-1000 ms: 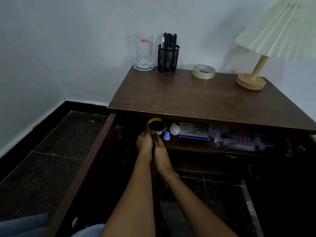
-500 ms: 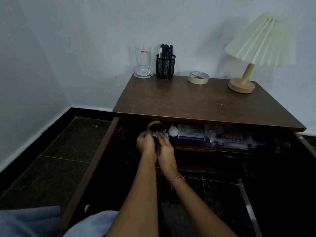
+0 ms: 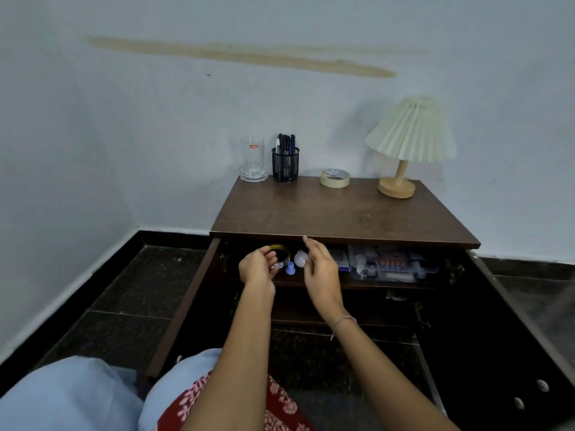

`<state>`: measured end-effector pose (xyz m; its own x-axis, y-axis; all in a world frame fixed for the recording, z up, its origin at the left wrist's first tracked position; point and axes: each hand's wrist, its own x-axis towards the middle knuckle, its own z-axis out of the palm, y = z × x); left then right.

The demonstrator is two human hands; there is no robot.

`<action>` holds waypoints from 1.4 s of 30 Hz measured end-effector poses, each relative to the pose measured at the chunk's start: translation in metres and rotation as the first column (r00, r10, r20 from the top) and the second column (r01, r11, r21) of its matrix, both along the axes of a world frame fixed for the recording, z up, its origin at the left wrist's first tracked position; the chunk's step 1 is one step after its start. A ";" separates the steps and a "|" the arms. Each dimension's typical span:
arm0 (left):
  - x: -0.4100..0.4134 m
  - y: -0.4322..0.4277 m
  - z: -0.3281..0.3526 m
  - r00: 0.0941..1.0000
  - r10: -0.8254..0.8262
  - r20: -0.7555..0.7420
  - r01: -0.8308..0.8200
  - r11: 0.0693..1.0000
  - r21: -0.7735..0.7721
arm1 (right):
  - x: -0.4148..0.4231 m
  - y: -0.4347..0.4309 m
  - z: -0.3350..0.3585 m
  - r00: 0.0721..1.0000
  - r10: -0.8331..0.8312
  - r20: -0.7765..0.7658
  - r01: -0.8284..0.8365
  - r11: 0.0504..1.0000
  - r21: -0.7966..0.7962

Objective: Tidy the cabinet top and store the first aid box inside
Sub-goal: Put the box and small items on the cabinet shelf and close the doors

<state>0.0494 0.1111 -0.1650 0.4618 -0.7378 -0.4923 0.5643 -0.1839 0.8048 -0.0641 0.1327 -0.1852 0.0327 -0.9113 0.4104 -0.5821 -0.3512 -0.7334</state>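
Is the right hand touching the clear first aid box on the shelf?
Apart. The head view shows the right hand left of the first aid box, with a purple-edged box visible between them.

A single wide-angle view, worn on the head, looks forward and down from above the person's lap (image 3: pixel 77 396). The fingers (image 3: pixel 311 245) of the left hand (image 3: pixel 258 269) and right hand (image 3: pixel 322 272) sit mid-frame, at the end of outstretched forearms. Just behind the fingers lies the open shelf (image 3: pixel 389 286). Above and beyond them are the worktop (image 3: pixel 342 213), faced almost squarely, and the wall (image 3: pixel 186 119).
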 end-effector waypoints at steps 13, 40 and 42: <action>-0.014 0.022 0.090 0.986 -0.118 0.120 0.136 0.979 -0.152 | -0.040 0.008 0.082 0.980 -0.094 0.176 0.113 0.989 -0.099; -0.089 -0.197 0.061 0.910 -0.347 0.226 0.377 0.921 -0.104 | -0.112 -0.241 0.052 0.928 -0.224 0.299 0.079 0.900 0.430; -0.090 -0.214 0.054 0.895 -0.394 0.211 0.417 0.906 -0.076 | -0.116 -0.259 0.045 0.929 -0.204 0.307 0.040 0.884 0.465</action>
